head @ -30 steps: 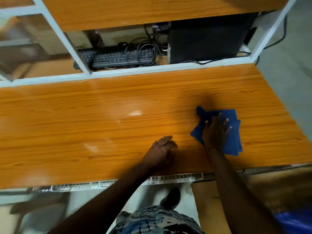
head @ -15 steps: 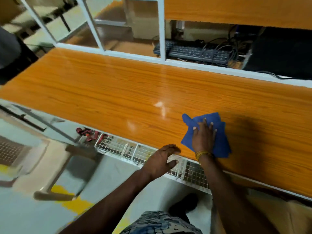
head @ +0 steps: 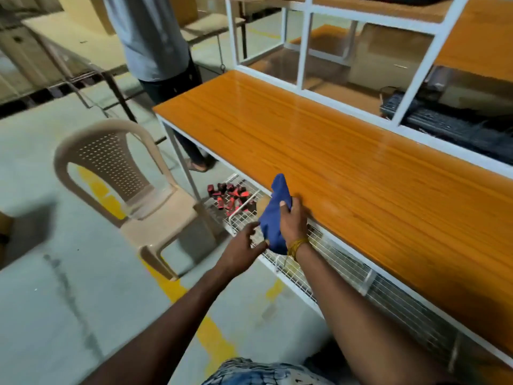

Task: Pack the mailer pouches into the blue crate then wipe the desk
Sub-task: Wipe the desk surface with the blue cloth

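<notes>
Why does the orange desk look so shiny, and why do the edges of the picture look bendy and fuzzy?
In the head view, the glossy desk reflects pale streaks of light near the white frame; the wide lens bows straight lines such as the desk edge; the blue cloth in the right hand, the left hand and the keyboard look soft and smeared.

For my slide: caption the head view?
Right hand grips blue cloth at desk edge; left hand reaches in.

Dim warm light, glare streaks on the desk (head: 347, 173), blurred edges.
</notes>
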The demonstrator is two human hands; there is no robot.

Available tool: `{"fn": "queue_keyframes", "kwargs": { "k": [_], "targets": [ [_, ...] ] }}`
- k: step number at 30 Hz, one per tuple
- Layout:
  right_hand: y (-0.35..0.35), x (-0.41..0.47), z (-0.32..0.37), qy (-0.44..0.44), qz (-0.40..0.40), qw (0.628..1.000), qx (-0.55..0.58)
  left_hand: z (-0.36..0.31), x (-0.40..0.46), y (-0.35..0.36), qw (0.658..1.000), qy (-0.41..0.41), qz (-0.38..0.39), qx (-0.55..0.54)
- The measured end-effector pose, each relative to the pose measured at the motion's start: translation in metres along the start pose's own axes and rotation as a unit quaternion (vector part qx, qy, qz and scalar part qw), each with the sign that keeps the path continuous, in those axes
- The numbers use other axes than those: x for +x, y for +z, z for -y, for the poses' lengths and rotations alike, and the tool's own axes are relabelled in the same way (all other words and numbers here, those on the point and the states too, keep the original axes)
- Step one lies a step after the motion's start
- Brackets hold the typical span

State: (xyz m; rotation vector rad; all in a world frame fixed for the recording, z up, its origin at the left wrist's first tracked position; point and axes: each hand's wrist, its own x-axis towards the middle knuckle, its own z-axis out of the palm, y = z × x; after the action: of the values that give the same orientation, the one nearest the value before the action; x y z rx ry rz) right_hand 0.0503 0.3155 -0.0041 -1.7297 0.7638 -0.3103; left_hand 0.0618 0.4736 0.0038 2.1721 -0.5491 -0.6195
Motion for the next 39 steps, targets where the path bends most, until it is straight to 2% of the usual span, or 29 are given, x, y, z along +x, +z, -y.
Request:
{"fn": "queue_keyframes", "kwargs": {
  "k": [5, 10, 12, 14, 17, 19, 21, 23, 25, 28, 33, 35, 39],
  "targets": [
    [0.068, -0.014, 0.081, -0.029, 0.063, 0.985, 0.157, -0.002, -0.005, -0.083, 0.985, -0.01, -0.128, -0.117],
    [0.113, -0.025, 0.134, -0.089, 0.188, 0.936, 0.284, 0.0, -0.022, -0.148, 0.928, 0.038, -0.254, -0.271],
    [0.128, -0.023, 0.145, -0.1, 0.224, 0.928, 0.281, 0.01, -0.02, -0.165, 0.9, 0.026, -0.314, -0.303],
    [0.145, -0.017, 0.15, -0.12, 0.226, 0.934, 0.251, 0.019, -0.017, -0.18, 0.873, 0.029, -0.376, -0.31],
    [0.171, 0.002, 0.156, -0.181, 0.215, 0.943, 0.179, 0.026, -0.005, -0.199, 0.841, 0.059, -0.451, -0.294],
    [0.187, 0.018, 0.161, -0.226, 0.21, 0.944, 0.115, 0.028, 0.009, -0.214, 0.831, 0.063, -0.482, -0.27],
    [0.2, 0.036, 0.167, -0.287, 0.159, 0.944, 0.035, 0.031, 0.026, -0.23, 0.829, 0.056, -0.496, -0.253],
    [0.209, 0.058, 0.18, -0.362, 0.115, 0.925, -0.01, 0.033, 0.044, -0.249, 0.827, 0.047, -0.512, -0.228],
    [0.216, 0.085, 0.194, -0.406, 0.144, 0.903, 0.008, 0.035, 0.063, -0.27, 0.819, 0.044, -0.534, -0.207],
    [0.227, 0.124, 0.22, -0.409, 0.24, 0.879, 0.043, 0.03, 0.085, -0.299, 0.816, 0.051, -0.552, -0.164],
    [0.249, 0.168, 0.254, -0.456, 0.329, 0.821, 0.095, 0.03, 0.112, -0.335, 0.809, 0.067, -0.579, -0.082],
    [0.263, 0.181, 0.26, -0.488, 0.332, 0.801, 0.104, 0.039, 0.119, -0.35, 0.806, 0.055, -0.586, -0.061],
    [0.299, 0.207, 0.262, -0.52, 0.316, 0.792, 0.051, 0.069, 0.134, -0.371, 0.835, 0.029, -0.547, 0.051]
  ]
}}
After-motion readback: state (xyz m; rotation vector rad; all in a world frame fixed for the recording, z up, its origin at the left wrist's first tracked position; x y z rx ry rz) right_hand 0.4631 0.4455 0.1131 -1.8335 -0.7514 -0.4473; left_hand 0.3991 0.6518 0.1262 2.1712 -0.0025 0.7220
